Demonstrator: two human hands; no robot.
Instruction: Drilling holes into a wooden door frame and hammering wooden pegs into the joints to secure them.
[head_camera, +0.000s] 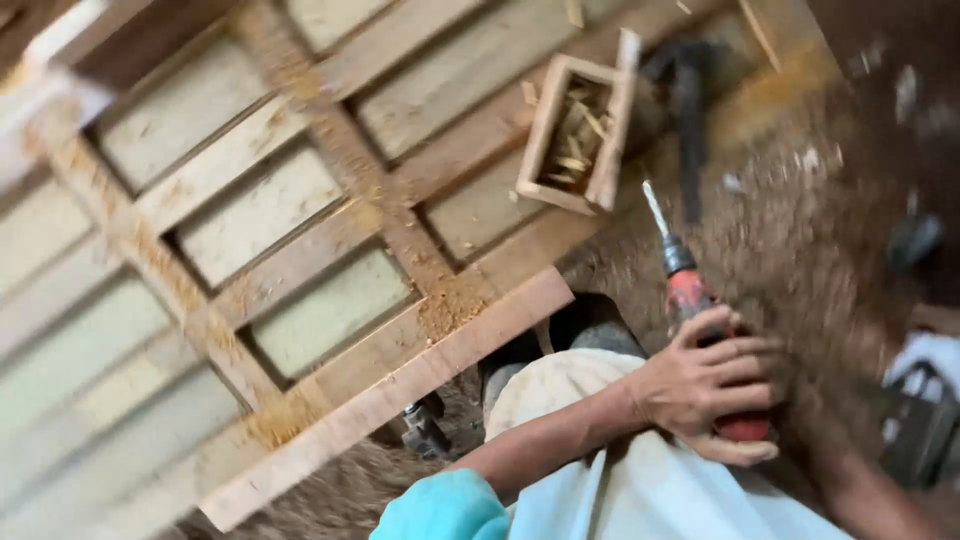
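A red drill (690, 300) is gripped by one hand (705, 385) at the lower right, the fingers wrapped over its body and the bit pointing up and slightly left, away from the person. The forearm behind that hand comes in from the lower left, out of a teal sleeve (440, 508), so it is taken as the left hand — closed on the drill. The right hand cannot be made out; only a forearm (870, 495) is seen rising from the bottom right corner towards the drill's rear, and whether that hand is open or closed cannot be told.

The drill is held over a sawdust-covered floor (800, 250), just to the right of a large wooden lattice frame (330, 260) whose corner lies near the person's knee (560, 385). Patches of sawdust are scattered along the frame's rails. A small wooden box (575, 135) holding shavings rests on the frame's upper right part — well apart from the drill. A dark tool (690, 120) lies just beyond the box, blurred. The whole view is smeared by motion.
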